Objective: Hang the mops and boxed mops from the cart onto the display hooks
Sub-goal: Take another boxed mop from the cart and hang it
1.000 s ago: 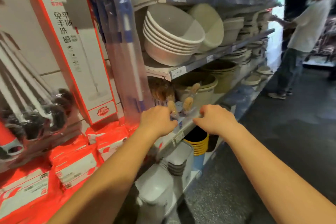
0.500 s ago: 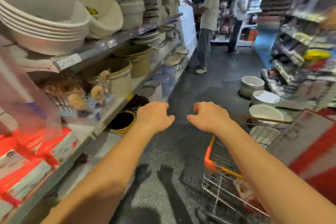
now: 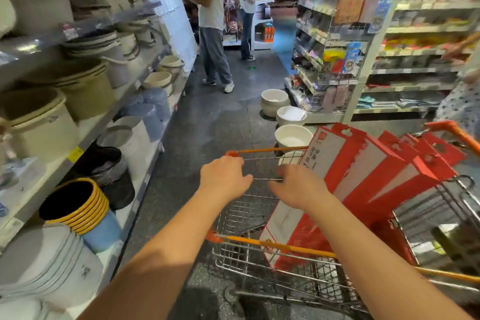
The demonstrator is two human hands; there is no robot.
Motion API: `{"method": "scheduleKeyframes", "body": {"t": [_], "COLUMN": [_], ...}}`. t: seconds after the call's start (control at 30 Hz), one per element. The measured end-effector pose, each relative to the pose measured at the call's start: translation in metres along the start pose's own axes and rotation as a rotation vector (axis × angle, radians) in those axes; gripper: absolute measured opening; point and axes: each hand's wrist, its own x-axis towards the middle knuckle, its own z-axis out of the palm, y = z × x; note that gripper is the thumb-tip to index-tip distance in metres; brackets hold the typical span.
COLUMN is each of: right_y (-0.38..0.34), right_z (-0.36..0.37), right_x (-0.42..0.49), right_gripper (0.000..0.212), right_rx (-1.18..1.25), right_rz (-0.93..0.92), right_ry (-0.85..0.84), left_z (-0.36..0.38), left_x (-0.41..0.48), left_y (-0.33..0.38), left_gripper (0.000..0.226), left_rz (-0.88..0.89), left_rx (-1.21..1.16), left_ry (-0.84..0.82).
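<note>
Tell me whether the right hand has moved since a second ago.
Yes. The right hand has swung right, off the shelf edge, and now hangs over the cart by the boxed mops.

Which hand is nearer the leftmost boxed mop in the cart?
Right. The right hand hovers beside the leftmost boxed mop, at its left edge; the left hand is farther left, near the cart corner.

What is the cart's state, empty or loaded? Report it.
Loaded: several red boxed mops lean inside the cart, tops above its rim.
</note>
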Motion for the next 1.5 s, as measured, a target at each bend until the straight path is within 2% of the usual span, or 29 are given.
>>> {"method": "scheduleKeyframes", "body": {"t": [0.1,0.33,0.7,0.87,1.0,1.23,1.33,1.5], "right_y": [0.019,0.039,0.079,0.116,0.149,0.21,0.223,0.227], "right_z": [0.003,0.002,0.006,0.006,0.008,0.008,0.01,0.019], "right_x": [0.008,0.037,0.063,0.088,0.109,0.15,0.161,0.167], "right_gripper": [0.038,0.039,0.042,0.044,0.05,0.076,0.079,0.077], "right_rx": [0.015,0.087,0.11,0.154,0.223,0.294,0.327,0.368], "right_rz": [0.101,0.357,0.612,0.658,0.674,0.602,0.581,0.573], "right_ry": [-0.002,0.025,0.097,0.118,0.109,0.109,0.106,0.162], "left_z": [0.008,0.017,0.051,0.077,0.105,0.14,0.15,0.147], "left_x": [0.027,0.098,0.173,0.207,0.239,0.288,0.298,0.302], "left_y": [0.014,0.034,0.084,0.117,0.141,0.191,0.198,0.202], "left_gripper": [0.043,0.038,0.037,0.036,0.045,0.059,0.058,0.051], "left_rz": [0.065,0.247,0.459,0.457,0.431,0.406,0.434,0.394], "left_rx": [0.015,-0.027,-0.081,-0.13,-0.187,-0.181,-0.141,-0.216], "left_ry": [-0.035,-0.044,-0.124,-0.148,-0.153,-0.174,-0.201,-0.225]}}
